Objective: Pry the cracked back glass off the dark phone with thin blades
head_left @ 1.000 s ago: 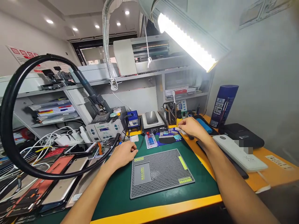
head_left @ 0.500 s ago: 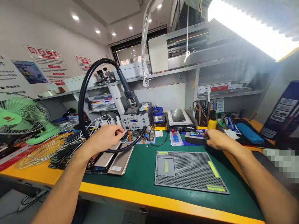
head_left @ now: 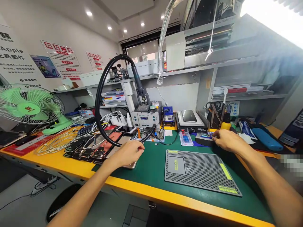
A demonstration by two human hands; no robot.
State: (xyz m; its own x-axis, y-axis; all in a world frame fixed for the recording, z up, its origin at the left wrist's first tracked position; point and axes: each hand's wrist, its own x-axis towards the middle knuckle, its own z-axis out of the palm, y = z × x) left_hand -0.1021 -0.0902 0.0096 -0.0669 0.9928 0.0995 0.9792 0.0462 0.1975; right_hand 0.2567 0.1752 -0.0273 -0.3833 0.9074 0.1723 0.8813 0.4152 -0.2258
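Observation:
My left hand (head_left: 132,152) hovers over the gold phone near the green mat (head_left: 151,164), its fingers curled together; whether anything is between them is too small to tell. Over at the right, my right hand (head_left: 224,139) has its fingers pinched at the end of a dark flat item (head_left: 204,140) beside the blue pad; what the fingertips hold is hidden. Between the hands lies a grey perforated mat (head_left: 201,171). Behind my left hand is a tray of small parts (head_left: 161,134). A small chip-like piece (head_left: 156,144) rests on the green mat.
A black hose (head_left: 97,104) arches from the grey station (head_left: 144,119) over stacked phones (head_left: 81,148). A phone (head_left: 189,115) lies on a heating plate (head_left: 193,128). Farther right are a yellow bottle (head_left: 225,123) and a blue tool (head_left: 266,138). A green fan (head_left: 28,107) stands left.
My left hand has moved back from the parts tray toward the front edge of the phones. My right hand stays by the dark item. The view has shifted left.

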